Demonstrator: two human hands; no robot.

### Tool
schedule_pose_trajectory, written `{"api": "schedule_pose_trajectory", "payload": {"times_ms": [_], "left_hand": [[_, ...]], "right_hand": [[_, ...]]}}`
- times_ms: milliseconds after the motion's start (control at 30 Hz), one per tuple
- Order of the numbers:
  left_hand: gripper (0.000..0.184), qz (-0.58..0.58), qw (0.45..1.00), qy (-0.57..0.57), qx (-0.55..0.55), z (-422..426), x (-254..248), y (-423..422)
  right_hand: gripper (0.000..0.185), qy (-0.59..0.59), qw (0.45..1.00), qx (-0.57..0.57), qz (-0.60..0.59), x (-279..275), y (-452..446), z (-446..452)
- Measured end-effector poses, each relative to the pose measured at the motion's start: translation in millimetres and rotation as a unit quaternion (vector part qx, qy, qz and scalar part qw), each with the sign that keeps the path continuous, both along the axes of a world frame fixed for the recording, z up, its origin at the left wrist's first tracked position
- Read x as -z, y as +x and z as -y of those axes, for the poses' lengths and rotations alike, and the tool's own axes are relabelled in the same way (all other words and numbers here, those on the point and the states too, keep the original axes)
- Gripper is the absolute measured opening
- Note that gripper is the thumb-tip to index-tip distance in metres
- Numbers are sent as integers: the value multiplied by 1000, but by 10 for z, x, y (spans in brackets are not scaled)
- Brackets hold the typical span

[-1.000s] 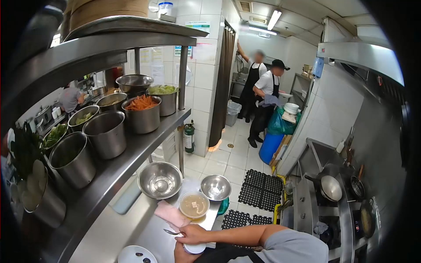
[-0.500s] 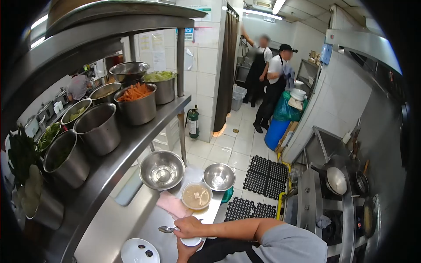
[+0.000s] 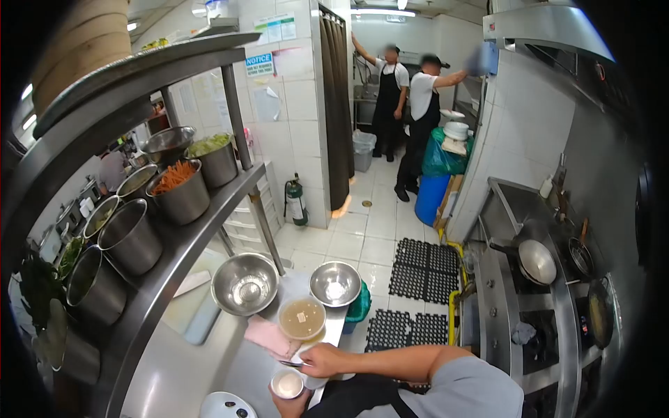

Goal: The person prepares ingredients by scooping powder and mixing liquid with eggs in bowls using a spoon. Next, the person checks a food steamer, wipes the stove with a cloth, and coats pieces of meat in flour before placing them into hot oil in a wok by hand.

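1. Gripping cup (image 3: 287,382) in L hand (image 3: 291,407), low in view, nr table (image 3: 235,373) edge; mouth up, w/ pale stuff inside.
2. Holding spoon (image 3: 290,363) in R hand (image 3: 323,361), closed on handle, just past cup; can't tell if touching rim.
3. Can see plate (image 3: 211,405) to L of cup, cut off by bottom edge, w/ 2 dark bits on it.
4. Just past spoon, can see pink cloth (image 3: 269,336), crumpled, right by tub (image 3: 302,317) of brownish liq. w/ small pale square in middle.
5. Beyond tub, can see 2 steel bowls side by side: lg (image 3: 244,284) on L, sm (image 3: 335,284) on R.
6. Further L, can see board (image 3: 201,322) lying under shelf (image 3: 182,263).
7. Up on shelf, can see steel pots in rows, incl. 1 w/ carrots (image 3: 174,177), 1 w/ greens (image 3: 210,145).
8. Off to R, can see stove (image 3: 521,362) w/ pan (image 3: 537,262); blk mats (image 3: 422,272) on floor.
9. At back, can see 2 co-workers in blk aprons: 1 (image 3: 389,97) w/ arm up nr curtain (image 3: 333,111), other (image 3: 423,104) w/ arm out twd wall on R.
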State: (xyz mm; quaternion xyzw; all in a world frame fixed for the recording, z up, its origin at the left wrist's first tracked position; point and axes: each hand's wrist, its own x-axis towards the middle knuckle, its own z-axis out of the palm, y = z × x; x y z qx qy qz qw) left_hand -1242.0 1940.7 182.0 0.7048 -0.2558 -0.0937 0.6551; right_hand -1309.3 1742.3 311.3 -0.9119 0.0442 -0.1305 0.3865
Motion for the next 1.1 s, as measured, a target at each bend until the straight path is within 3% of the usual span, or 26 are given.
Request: {"api": "schedule_pose_trajectory", "payload": {"times_ms": [100, 233, 300, 367, 500, 667, 833, 900, 1000, 1067, 1100], "left_hand": [[84, -25, 998, -56, -22, -44, -344, 14], [81, -50, 994, -73, -63, -320, -630, -24], [79, -13, 992, -92, -87, -282, -1204, -121], [81, 7, 993, -68, -91, -355, -1217, -89], [83, 19, 990, -72, -121, -413, -1317, -95], [86, -1, 987, -87, -138, -538, -1356, -308], [85, -7, 992, -75, -101, -630, -1400, -361], [84, -38, 994, -70, -77, -623, -1411, -355], [84, -14, 995, -65, -80, -613, -1400, -288], [84, -4, 994, -67, -81, -583, -1386, -239], [84, -17, 995, -62, -72, -564, -1379, -191]], "right_hand": [[27, -19, 997, 14, -67, 257, -258, 135], [26, -102, 994, -22, 15, 641, -383, 27], [24, -130, 988, -58, 50, 868, -282, -112], [24, -183, 966, -104, 149, 1000, -129, -241], [20, -190, 951, -155, 189, 960, 114, -518], [18, -214, 938, -185, 198, 1064, 19, -619], [22, -222, 949, -198, 100, 1139, 66, -538], [26, -220, 951, -204, 73, 1079, 76, -530], [23, -137, 978, -153, 43, 809, 32, -505], [23, -19, 994, -86, 65, 692, -29, -364], [23, -23, 994, -84, 64, 650, -70, -253]]}}
